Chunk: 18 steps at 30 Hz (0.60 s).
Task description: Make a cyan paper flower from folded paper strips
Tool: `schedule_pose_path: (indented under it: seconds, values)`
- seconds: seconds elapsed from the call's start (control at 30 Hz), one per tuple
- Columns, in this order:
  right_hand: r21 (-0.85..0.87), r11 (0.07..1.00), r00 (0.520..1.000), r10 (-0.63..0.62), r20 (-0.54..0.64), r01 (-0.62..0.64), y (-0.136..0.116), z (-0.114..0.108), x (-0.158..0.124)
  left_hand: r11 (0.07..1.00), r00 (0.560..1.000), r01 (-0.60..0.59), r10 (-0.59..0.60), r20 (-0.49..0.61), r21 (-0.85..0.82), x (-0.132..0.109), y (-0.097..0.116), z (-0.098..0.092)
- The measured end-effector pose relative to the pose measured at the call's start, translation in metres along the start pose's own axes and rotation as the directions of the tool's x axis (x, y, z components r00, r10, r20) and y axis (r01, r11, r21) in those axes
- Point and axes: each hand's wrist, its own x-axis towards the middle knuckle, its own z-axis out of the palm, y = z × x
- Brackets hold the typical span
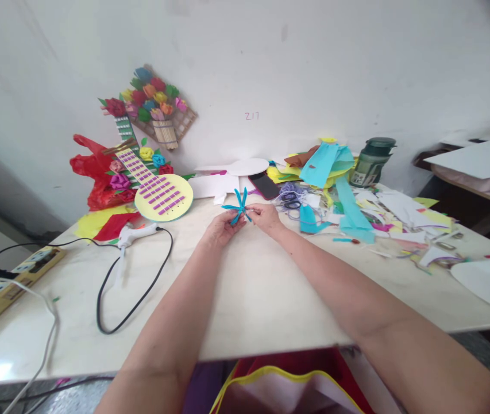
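A small blue star-shaped paper piece with several narrow points is held above the middle of the table. My left hand grips it from the left and below, fingers closed on its lower part. From the right, my right hand pinches a point near its lower right, thumb and fingertips together. Part of the piece is hidden behind the fingers. Just behind the hands lie white card pieces and a dark phone.
At left lie a white glue gun with a looping black cord and a power strip. A yellow paper guitar leans near a flower decoration. Rightward are blue crepe strips, paper scraps and a green bottle.
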Motion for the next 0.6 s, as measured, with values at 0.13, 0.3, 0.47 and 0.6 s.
schedule_pose_path:
  seconds: [0.13, 0.3, 0.47, 0.6]
  values:
    - [-0.049, 0.999, 1.0, -0.006, 0.001, 0.006, 0.0, -0.002, 0.001, 0.999, 0.998, 0.0, -0.003, 0.065, 0.054, -0.003, 0.004, 0.0]
    - [-0.126, 0.992, 1.0, -0.024, 0.009, 0.025, -0.002, -0.003, 0.0, 0.983, 0.995, -0.075, 0.064, 0.07, 0.169, -0.001, 0.001, -0.002]
    - [-0.247, 0.959, 0.99, -0.136, 0.025, 0.138, -0.01, -0.006, -0.003, 0.952, 0.988, -0.149, 0.153, 0.007, 0.267, 0.002, -0.003, -0.003]
    - [-0.229, 0.961, 0.988, -0.147, 0.05, 0.154, -0.015, -0.01, -0.004, 0.941, 0.984, -0.164, 0.178, -0.024, 0.295, 0.001, -0.002, -0.003]
